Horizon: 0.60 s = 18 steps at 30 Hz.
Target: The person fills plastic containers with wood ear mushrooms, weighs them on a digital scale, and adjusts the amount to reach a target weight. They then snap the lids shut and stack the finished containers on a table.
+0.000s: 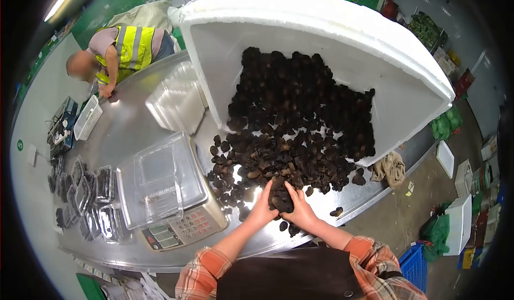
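Note:
A pile of dark brown mushrooms [300, 158] spills from a white foam box [396, 94] tipped on its side. My left hand [262, 208] and my right hand [301, 210] are cupped at the near edge of the pile, pressing a handful of mushrooms [279, 197] between them. The fingers of both hands curl in from opposite sides, and the thumbs almost meet. Just left of my hands stands a scale [184, 227] with a keypad. On its plate rests a clear plastic tray [155, 179].
Stacked clear trays [176, 104] stand behind the scale. Filled clear packs [107, 222] lie at the left on the metal table [120, 131]. A white basket [88, 119] is near a person in a yellow vest [128, 47]. A brown cloth [390, 170] lies at the right edge.

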Available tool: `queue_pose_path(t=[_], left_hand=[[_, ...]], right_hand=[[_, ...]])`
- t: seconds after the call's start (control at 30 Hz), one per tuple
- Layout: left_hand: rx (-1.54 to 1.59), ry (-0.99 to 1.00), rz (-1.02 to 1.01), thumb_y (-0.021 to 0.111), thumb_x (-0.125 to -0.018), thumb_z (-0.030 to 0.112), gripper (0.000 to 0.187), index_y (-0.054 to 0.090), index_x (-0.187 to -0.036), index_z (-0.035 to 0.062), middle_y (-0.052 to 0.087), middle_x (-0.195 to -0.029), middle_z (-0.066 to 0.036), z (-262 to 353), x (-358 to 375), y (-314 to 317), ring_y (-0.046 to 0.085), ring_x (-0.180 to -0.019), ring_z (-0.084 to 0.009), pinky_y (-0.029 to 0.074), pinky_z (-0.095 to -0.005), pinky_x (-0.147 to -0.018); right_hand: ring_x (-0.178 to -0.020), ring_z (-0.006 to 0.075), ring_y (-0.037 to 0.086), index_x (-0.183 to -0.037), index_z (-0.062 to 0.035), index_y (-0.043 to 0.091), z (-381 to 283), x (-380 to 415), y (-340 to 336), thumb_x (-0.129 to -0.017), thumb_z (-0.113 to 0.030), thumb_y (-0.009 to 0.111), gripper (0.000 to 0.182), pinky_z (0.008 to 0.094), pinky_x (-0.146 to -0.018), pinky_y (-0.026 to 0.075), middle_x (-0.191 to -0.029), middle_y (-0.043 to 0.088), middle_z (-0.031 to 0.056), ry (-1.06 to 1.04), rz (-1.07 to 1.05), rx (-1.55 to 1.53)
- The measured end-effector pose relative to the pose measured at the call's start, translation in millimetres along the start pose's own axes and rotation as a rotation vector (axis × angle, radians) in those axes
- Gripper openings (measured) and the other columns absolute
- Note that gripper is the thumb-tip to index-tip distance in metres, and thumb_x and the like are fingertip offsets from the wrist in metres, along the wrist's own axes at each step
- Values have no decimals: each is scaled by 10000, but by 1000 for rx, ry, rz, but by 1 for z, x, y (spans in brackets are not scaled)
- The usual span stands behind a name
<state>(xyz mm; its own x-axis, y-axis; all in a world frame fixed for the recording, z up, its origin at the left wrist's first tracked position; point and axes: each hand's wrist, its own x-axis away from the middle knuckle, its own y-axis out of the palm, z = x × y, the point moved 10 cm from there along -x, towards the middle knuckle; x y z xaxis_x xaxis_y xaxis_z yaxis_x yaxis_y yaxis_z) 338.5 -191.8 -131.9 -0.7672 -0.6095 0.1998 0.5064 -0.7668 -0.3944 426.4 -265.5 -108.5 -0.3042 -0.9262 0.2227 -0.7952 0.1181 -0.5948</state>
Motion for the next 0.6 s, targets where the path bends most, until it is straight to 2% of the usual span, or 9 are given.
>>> queue_pose_path(t=[0.1,0.13,0.23,0.3,0.4,0.43,0.5,0.53,0.6], left_hand=[[-26,123,31,658,-645,27,847,242,-1382,69,404,-1237,-212,24,-12,-14,556,-968,-279,471,-326,-829],[-74,168,50,655,-649,28,808,280,-1363,56,433,-1218,-206,33,-12,-18,560,-977,-275,465,-325,-844],[41,40,-23,650,-647,58,735,332,-1310,30,462,-1167,-222,31,-19,-27,508,-1075,-346,436,-372,-902],[156,-19,-17,642,-647,50,672,359,-1254,-2,479,-1156,-226,59,-5,-54,513,-1066,-353,433,-361,-900],[2,103,169,638,-671,47,638,376,-1251,14,532,-1121,-212,80,23,-113,552,-1033,-304,446,-351,-867],[21,24,198,636,-671,49,630,381,-1247,20,536,-1114,-211,96,42,-143,551,-1034,-310,445,-359,-872],[-42,126,304,640,-674,53,617,388,-1237,24,542,-1099,-197,98,70,-192,559,-1011,-284,448,-348,-866],[-18,93,304,644,-673,55,602,400,-1223,22,547,-1086,-185,98,86,-216,561,-999,-257,449,-338,-862],[-94,7,368,661,-667,65,585,422,-1199,19,569,-1056,-164,85,117,-263,566,-989,-240,447,-329,-863]], right_hand=[[-1156,333,451,-1379,-136,277,0,-21,-3,-649,-73,692,843,358,-977,381,-1264,386,202,-151,20,-182],[-1056,272,532,-1325,-100,340,-15,-19,-12,-660,-7,649,739,347,-873,475,-1201,455,171,-65,21,-321],[-910,215,595,-1269,-73,375,-31,-22,-12,-666,48,613,659,311,-701,548,-1155,482,126,173,-140,-570],[-714,183,616,-1216,-74,379,-47,-33,-17,-667,75,604,612,296,-539,545,-1067,510,121,26,-62,-531],[-741,175,612,-1200,-79,390,-108,-41,-6,-665,59,622,600,290,-587,539,-1041,526,102,-48,-112,-555],[-755,174,610,-1200,-76,389,-136,-45,0,-669,51,625,595,293,-603,534,-1036,529,104,-168,-103,-474],[-782,170,605,-1200,-71,388,-211,-43,3,-676,35,631,587,298,-635,524,-1027,535,109,-400,-57,-306],[-958,172,549,-1191,-70,407,-233,-44,21,-658,-16,679,601,292,-794,472,-1070,522,106,-221,-215,-377],[-881,184,581,-1205,-70,396,-273,-52,60,-662,-15,665,609,299,-717,502,-1047,536,126,-334,-283,-409]])
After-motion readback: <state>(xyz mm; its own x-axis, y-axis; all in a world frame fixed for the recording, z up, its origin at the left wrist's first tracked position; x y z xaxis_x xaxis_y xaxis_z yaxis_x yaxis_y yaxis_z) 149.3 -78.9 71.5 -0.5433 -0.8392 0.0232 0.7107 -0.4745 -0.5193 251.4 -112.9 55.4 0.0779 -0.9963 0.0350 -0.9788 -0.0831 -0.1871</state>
